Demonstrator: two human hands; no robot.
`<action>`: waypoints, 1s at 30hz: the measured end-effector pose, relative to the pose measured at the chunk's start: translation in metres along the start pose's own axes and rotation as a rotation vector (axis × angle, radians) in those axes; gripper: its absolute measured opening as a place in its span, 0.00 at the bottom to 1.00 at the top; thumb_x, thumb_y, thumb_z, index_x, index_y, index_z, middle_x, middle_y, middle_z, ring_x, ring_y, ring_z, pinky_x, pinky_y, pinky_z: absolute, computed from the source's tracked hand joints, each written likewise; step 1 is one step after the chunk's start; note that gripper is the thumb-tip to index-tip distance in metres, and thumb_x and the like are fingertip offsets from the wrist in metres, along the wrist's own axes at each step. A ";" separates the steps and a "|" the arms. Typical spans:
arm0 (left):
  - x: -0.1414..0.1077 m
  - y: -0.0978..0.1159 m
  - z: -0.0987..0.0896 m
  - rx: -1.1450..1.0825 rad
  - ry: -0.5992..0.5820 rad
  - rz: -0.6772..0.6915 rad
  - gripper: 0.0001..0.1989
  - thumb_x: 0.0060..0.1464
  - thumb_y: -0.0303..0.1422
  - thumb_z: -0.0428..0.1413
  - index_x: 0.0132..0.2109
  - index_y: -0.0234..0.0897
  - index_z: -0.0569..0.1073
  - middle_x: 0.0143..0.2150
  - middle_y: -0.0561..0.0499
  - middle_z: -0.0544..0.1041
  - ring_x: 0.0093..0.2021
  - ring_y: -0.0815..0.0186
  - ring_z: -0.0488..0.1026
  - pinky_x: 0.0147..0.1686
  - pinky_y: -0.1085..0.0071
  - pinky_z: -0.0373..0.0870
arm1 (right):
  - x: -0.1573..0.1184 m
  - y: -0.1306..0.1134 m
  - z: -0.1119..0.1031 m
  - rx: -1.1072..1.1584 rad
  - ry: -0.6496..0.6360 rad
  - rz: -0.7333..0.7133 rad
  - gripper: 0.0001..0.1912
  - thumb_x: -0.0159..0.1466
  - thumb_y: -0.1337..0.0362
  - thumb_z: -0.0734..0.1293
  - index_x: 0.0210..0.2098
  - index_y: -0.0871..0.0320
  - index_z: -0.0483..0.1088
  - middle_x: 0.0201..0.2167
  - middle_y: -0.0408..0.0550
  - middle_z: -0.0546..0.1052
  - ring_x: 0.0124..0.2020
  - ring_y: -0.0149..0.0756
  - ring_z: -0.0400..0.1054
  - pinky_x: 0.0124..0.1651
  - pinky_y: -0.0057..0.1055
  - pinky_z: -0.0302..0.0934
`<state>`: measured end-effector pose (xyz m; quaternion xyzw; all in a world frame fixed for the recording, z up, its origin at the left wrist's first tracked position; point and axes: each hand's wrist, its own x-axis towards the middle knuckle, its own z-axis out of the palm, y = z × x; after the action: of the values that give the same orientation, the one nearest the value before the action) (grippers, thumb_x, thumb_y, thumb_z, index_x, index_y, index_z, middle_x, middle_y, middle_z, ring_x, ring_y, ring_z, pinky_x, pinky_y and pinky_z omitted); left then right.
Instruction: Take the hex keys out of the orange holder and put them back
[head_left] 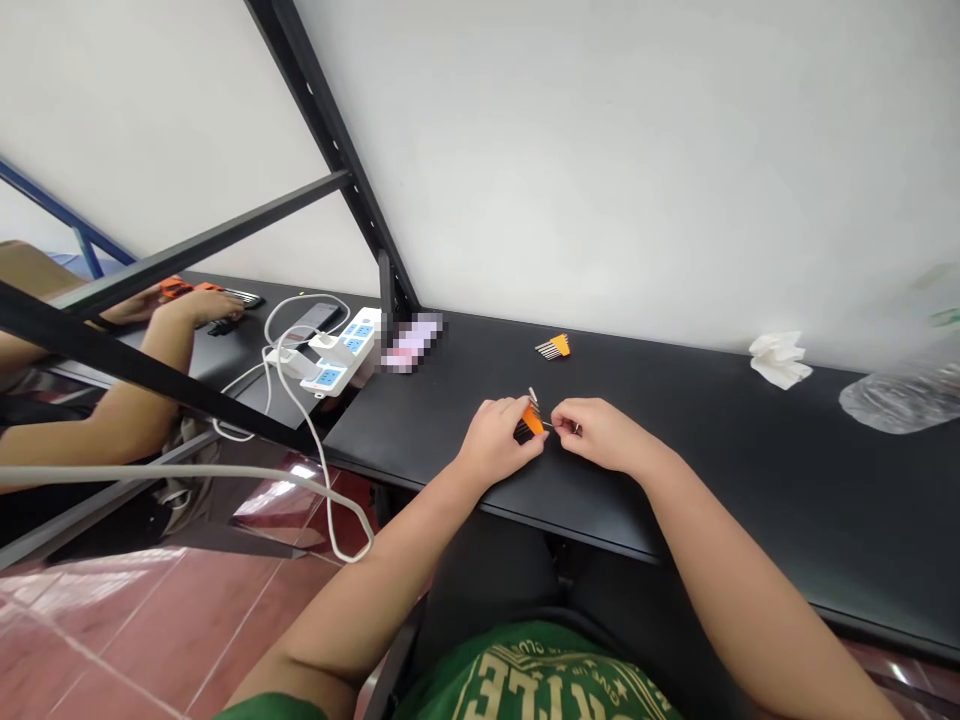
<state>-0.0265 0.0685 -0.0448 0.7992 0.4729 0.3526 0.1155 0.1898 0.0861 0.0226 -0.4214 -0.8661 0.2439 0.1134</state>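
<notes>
Orange holder of a hex key set (532,419) sits pinched in my left hand (496,440), low over the near edge of the black table (750,450). My right hand (600,432), just to its right, nips one thin key that runs left to right between the two hands. A second set (554,347) lies farther back.

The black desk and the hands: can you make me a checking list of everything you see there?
Surface: black desk, matte, against a white wall.
Job's things: orange holder of small metal keys between both hands; second orange key set lying behind.
Clutter: crumpled tissue, clear plastic bottle.
Hands: left hand grips the holder; right hand pinches one key.
Cables: white power strip with white cords hanging down.
Surroundings: black metal frame; another person's arm on the next desk.
</notes>
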 end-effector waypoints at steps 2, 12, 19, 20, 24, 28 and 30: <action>0.000 0.000 0.000 -0.004 0.009 -0.005 0.19 0.56 0.39 0.62 0.52 0.37 0.71 0.38 0.50 0.78 0.40 0.60 0.76 0.43 0.62 0.66 | -0.001 0.000 0.000 0.022 0.010 -0.018 0.04 0.63 0.72 0.63 0.32 0.58 0.67 0.31 0.42 0.72 0.31 0.28 0.61 0.37 0.26 0.54; -0.001 -0.002 0.002 -0.004 0.027 0.027 0.19 0.57 0.40 0.61 0.53 0.37 0.71 0.38 0.50 0.78 0.40 0.60 0.76 0.43 0.62 0.66 | -0.002 -0.004 -0.005 -0.008 -0.007 -0.062 0.08 0.67 0.71 0.62 0.31 0.59 0.67 0.33 0.44 0.71 0.32 0.28 0.61 0.37 0.26 0.54; -0.001 -0.002 0.002 -0.008 0.036 0.018 0.18 0.57 0.39 0.62 0.52 0.38 0.71 0.36 0.51 0.77 0.38 0.61 0.76 0.43 0.62 0.67 | -0.004 -0.005 -0.008 -0.006 0.001 -0.046 0.08 0.68 0.71 0.62 0.32 0.59 0.68 0.32 0.45 0.70 0.32 0.29 0.61 0.36 0.27 0.55; -0.001 -0.002 0.002 -0.007 0.035 0.020 0.19 0.57 0.39 0.62 0.52 0.38 0.71 0.36 0.51 0.77 0.38 0.61 0.76 0.43 0.62 0.67 | -0.004 -0.006 -0.009 -0.008 -0.002 -0.049 0.08 0.69 0.70 0.62 0.32 0.59 0.68 0.33 0.45 0.70 0.32 0.29 0.61 0.36 0.27 0.55; -0.002 -0.002 0.003 -0.002 0.033 0.030 0.20 0.57 0.40 0.61 0.53 0.37 0.71 0.37 0.50 0.78 0.39 0.60 0.76 0.43 0.62 0.67 | -0.005 -0.006 -0.010 -0.036 -0.032 -0.048 0.10 0.70 0.69 0.61 0.33 0.59 0.70 0.34 0.45 0.71 0.33 0.29 0.63 0.37 0.28 0.56; -0.002 -0.002 0.003 0.002 0.022 0.031 0.20 0.57 0.40 0.61 0.53 0.37 0.71 0.37 0.50 0.78 0.38 0.60 0.76 0.42 0.62 0.67 | -0.006 -0.006 -0.010 -0.073 -0.046 -0.052 0.12 0.72 0.67 0.61 0.34 0.58 0.73 0.34 0.47 0.72 0.33 0.30 0.64 0.38 0.29 0.58; -0.002 -0.001 0.002 0.002 0.009 0.030 0.19 0.56 0.40 0.61 0.52 0.37 0.71 0.37 0.50 0.78 0.39 0.60 0.76 0.42 0.62 0.67 | -0.006 -0.007 -0.010 -0.072 -0.038 -0.060 0.13 0.72 0.66 0.60 0.36 0.58 0.75 0.35 0.48 0.73 0.34 0.31 0.66 0.40 0.30 0.59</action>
<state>-0.0261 0.0682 -0.0478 0.8048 0.4616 0.3573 0.1073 0.1930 0.0815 0.0348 -0.3941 -0.8886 0.2171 0.0892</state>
